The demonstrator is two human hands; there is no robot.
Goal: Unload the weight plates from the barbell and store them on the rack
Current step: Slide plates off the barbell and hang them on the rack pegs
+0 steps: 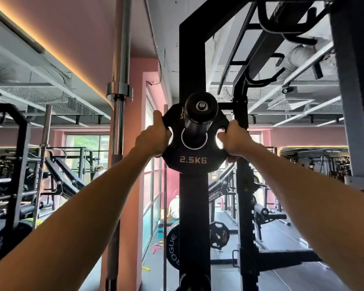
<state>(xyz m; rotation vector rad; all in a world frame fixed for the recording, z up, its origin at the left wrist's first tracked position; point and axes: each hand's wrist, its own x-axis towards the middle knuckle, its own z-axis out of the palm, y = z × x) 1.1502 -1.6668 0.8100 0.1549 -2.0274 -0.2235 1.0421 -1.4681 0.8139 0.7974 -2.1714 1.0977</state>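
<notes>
— Up at head height on the rack's storage peg, see those fingers (169, 132)? They're curled through the cut-out on the left side of the plate.

— Yes, and the right hand (233, 141) does the same on the other side, wrapped round the rim at the right grip hole. The left hand (153, 139) has its thumb up along the plate's outer edge.

— So both hands grip the weight plate (194, 159), the black one marked 2.5KG.

— It sits threaded on the black peg (198, 118), whose end cap points toward us. The peg passes through the centre hole, and the plate lies close to the black upright (194, 206); whether it touches, I can't tell.

— Both arms reach straight out to it, forearms bare.

— Left of the upright stands a chrome barbell (119, 80), stored vertically against the pink pillar (132, 185).

— Low down by the same upright there's a larger black plate (173, 248) with ROGUE lettering, and a smaller one (219, 235) just right of the post.

— Beyond, more racks and benches, and someone in a white shirt (174, 208) sitting by the window.
</notes>
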